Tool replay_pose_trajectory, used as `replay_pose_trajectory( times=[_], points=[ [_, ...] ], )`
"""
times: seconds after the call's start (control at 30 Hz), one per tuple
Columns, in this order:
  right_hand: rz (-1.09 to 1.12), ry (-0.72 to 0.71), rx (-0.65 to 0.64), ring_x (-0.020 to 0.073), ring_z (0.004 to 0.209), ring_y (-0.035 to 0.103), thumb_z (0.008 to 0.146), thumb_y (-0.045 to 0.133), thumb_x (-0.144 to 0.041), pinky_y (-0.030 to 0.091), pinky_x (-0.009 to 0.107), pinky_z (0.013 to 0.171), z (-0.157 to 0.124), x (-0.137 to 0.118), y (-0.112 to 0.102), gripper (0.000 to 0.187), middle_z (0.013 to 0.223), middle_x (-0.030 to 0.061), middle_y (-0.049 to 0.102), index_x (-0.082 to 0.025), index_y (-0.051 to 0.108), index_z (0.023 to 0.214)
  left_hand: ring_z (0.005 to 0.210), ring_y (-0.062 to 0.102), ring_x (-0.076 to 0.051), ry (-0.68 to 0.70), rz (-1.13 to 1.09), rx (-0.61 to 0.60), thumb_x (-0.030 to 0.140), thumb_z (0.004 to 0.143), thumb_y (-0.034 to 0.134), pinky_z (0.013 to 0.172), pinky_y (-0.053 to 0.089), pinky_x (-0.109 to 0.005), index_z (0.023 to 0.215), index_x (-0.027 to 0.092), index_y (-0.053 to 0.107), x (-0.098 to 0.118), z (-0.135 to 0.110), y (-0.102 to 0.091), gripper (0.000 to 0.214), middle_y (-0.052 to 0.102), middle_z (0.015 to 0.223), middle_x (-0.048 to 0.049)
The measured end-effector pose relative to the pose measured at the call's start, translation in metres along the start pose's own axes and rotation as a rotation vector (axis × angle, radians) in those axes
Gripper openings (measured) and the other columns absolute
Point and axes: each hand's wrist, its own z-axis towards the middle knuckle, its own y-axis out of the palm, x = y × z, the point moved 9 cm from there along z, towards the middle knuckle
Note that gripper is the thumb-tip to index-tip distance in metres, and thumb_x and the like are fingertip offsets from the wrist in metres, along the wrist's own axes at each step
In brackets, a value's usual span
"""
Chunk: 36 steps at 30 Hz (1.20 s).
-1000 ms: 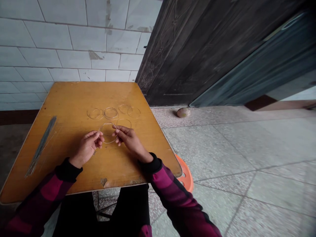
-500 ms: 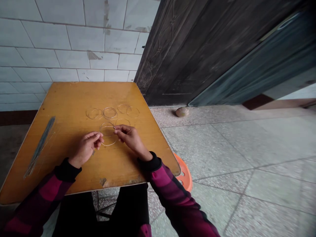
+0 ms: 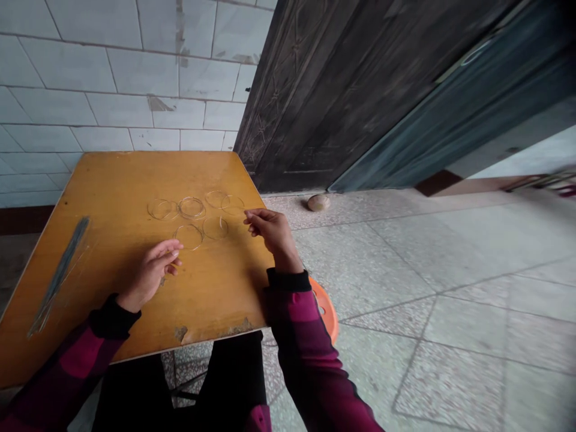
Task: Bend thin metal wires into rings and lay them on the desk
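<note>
Several thin wire rings lie in a loose cluster on the table, some overlapping, among them a doubled ring (image 3: 191,198). My left hand (image 3: 155,267) is beside the near ring (image 3: 189,249), its fingers loosely apart with nothing plainly between them. To the right of the rings, my right hand (image 3: 270,231) is raised over the table's right side, thumb and forefinger pinched together. A thin wire appears to be in that pinch, but it is too faint to trace. On the left lies a bundle of straight grey wires (image 3: 63,267), with a few strands apart from it.
The wooden table (image 3: 157,171) has a chipped front edge and stands against a tiled wall (image 3: 144,72). An orange stool (image 3: 327,309) is partly under its right side. Beyond are a dark door (image 3: 310,114) and a round object (image 3: 318,203) on the floor.
My hands have parted: the right moved away to the right and slightly up, off the wire loop held between both. My left hand's fingers have loosened. The view has shifted slightly right.
</note>
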Motion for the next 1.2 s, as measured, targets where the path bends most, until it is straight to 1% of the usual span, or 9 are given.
replay_pose_trajectory(
  times=[0.13, 0.37, 0.5, 0.67, 0.73, 0.8, 1.0, 1.1, 1.2],
  points=[
    [-0.204, 0.075, 0.108, 0.0064, 0.048, 0.052, 0.074, 0.069, -0.035, 0.044, 0.020, 0.046, 0.014, 0.019, -0.034, 0.026, 0.071, 0.0057, 0.068, -0.011, 0.068, 0.082, 0.071, 0.058, -0.012, 0.011, 0.011, -0.024, 0.031, 0.071, 0.073, 0.055, 0.044, -0.023, 0.100, 0.016, 0.067, -0.001, 0.001, 0.001, 0.033, 0.064, 0.109, -0.0082],
    [-0.507, 0.113, 0.143, 0.0090, 0.044, 0.053, 0.074, 0.064, -0.021, 0.042, 0.021, 0.047, 0.025, 0.041, -0.043, 0.013, 0.053, 0.0011, 0.062, -0.010, 0.070, 0.074, 0.072, 0.058, -0.011, 0.011, 0.039, -0.042, 0.031, 0.071, 0.072, 0.056, 0.044, -0.023, 0.099, 0.015, 0.068, 0.000, -0.001, 0.003, 0.032, 0.063, 0.109, -0.0086],
    [-0.611, 0.075, 0.226, 0.0135, 0.050, 0.060, 0.073, 0.065, -0.022, 0.045, 0.024, 0.055, 0.023, 0.033, -0.053, 0.012, 0.054, 0.0017, 0.063, -0.012, 0.071, 0.073, 0.070, 0.058, -0.012, 0.018, 0.030, -0.039, 0.029, 0.071, 0.072, 0.055, 0.044, -0.023, 0.096, 0.015, 0.069, 0.002, -0.001, 0.003, 0.029, 0.064, 0.108, -0.0087],
    [-0.660, -0.065, 0.350, 0.0174, 0.064, 0.065, 0.084, 0.055, -0.029, 0.050, 0.030, 0.067, 0.013, 0.001, -0.054, 0.025, 0.080, 0.0075, 0.071, -0.014, 0.071, 0.095, 0.069, 0.059, -0.013, 0.076, 0.083, -0.005, 0.030, 0.069, 0.072, 0.054, 0.044, -0.023, 0.094, 0.016, 0.069, 0.011, 0.000, 0.000, 0.028, 0.065, 0.101, -0.0072],
    [-0.632, -0.240, 0.360, 0.0186, 0.068, 0.065, 0.087, 0.053, -0.034, 0.050, 0.031, 0.068, 0.003, -0.019, -0.035, 0.029, 0.084, 0.0088, 0.071, -0.014, 0.070, 0.099, 0.065, 0.058, -0.013, 0.129, 0.168, 0.011, 0.031, 0.071, 0.071, 0.055, 0.044, -0.024, 0.094, 0.017, 0.069, 0.019, 0.000, -0.004, 0.027, 0.066, 0.087, -0.0053],
    [-0.595, -0.413, 0.224, 0.0189, 0.072, 0.064, 0.091, 0.049, -0.038, 0.050, 0.031, 0.068, -0.013, -0.034, 0.004, 0.031, 0.085, 0.0085, 0.070, -0.017, 0.070, 0.097, 0.058, 0.055, -0.013, 0.196, 0.277, 0.027, 0.030, 0.072, 0.071, 0.055, 0.043, -0.024, 0.095, 0.018, 0.069, 0.031, 0.000, -0.010, 0.027, 0.064, 0.072, -0.0024],
    [-0.670, -0.859, -0.679, 0.0152, 0.068, 0.059, 0.099, 0.043, -0.035, 0.042, 0.027, 0.062, -0.118, -0.031, 0.155, 0.033, 0.075, 0.0058, 0.066, -0.018, 0.068, 0.085, 0.070, 0.059, -0.017, 0.410, 0.835, 0.149, 0.025, 0.069, 0.071, 0.066, 0.044, -0.028, 0.087, 0.021, 0.069, 0.076, -0.020, -0.068, 0.018, 0.066, 0.092, -0.0062],
    [-0.709, -1.015, -0.876, 0.0120, 0.059, 0.053, 0.099, 0.045, -0.033, 0.034, 0.027, 0.055, -0.163, -0.024, 0.181, 0.029, 0.074, 0.0037, 0.064, -0.017, 0.067, 0.086, 0.082, 0.060, -0.023, 0.397, 1.251, 0.319, 0.023, 0.074, 0.063, 0.077, 0.043, -0.033, 0.083, 0.020, 0.067, 0.099, -0.035, -0.122, 0.010, 0.064, 0.096, -0.0093],
    [-0.723, -1.067, -0.907, 0.0111, 0.059, 0.051, 0.099, 0.045, -0.031, 0.030, 0.028, 0.053, -0.178, -0.024, 0.185, 0.028, 0.074, 0.0022, 0.063, -0.018, 0.066, 0.087, 0.089, 0.058, -0.028, 0.243, 1.548, 0.429, 0.020, 0.077, 0.054, 0.078, 0.041, -0.036, 0.070, 0.019, 0.062, 0.111, -0.046, -0.170, 0.011, 0.062, 0.082, -0.0102]
  ],
)
